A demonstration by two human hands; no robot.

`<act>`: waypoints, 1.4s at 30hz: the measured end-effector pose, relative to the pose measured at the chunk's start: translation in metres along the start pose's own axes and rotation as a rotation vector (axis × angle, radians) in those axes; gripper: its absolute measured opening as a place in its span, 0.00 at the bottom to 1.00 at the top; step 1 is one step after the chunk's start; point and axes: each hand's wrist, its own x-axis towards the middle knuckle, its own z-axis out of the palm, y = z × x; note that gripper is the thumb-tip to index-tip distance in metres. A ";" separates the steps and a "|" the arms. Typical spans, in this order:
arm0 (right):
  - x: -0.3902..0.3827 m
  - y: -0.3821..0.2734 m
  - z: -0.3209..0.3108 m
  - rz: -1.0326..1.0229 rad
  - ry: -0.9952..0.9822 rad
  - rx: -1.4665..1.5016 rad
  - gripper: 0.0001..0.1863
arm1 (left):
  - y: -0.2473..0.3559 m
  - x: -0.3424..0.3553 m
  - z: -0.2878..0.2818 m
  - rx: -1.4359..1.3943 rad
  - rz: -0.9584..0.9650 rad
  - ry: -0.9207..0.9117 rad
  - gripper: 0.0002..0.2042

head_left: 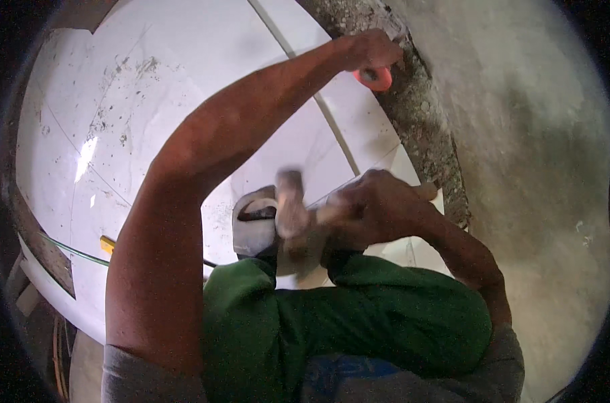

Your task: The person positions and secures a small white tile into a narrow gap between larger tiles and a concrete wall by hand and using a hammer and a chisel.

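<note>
My left hand [377,51] is closed at the far edge of the white tiles, my arm stretched across the view. It grips an orange-red rounded piece [375,78] with a dark middle, whose exact kind I cannot make out. Nearer my knees, my right hand [384,209] is wrapped around the wooden handle of a hammer [293,208]. The handle's end pokes out to the right of the fist. Motion smears the hammer's head, which hangs over the tiles between my feet.
Large white tiles [204,40], smudged with dirt, lie under me with dark joints between them. A rough strip of rubble [426,121] borders them, with a grey concrete surface [533,168] beyond. A yellow piece [106,244] and a green cord [76,252] lie at left.
</note>
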 end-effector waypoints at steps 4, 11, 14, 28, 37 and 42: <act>-0.015 0.028 -0.010 0.226 0.335 0.197 0.18 | -0.012 -0.004 0.022 -0.245 0.210 0.303 0.15; -0.021 0.028 -0.001 0.275 0.221 0.195 0.20 | -0.008 0.037 0.034 0.046 0.339 0.394 0.15; -0.024 0.019 0.009 0.090 0.034 0.145 0.18 | 0.011 -0.016 -0.005 0.096 0.295 0.221 0.13; -0.029 0.011 0.038 0.128 0.267 0.195 0.16 | 0.000 -0.011 0.010 -0.242 0.057 0.161 0.11; -0.038 0.038 0.044 0.363 0.343 0.174 0.21 | 0.006 -0.038 0.075 -0.744 0.203 0.206 0.24; -0.041 0.048 0.049 0.423 0.386 0.115 0.24 | 0.031 -0.024 0.066 -1.235 0.034 0.289 0.29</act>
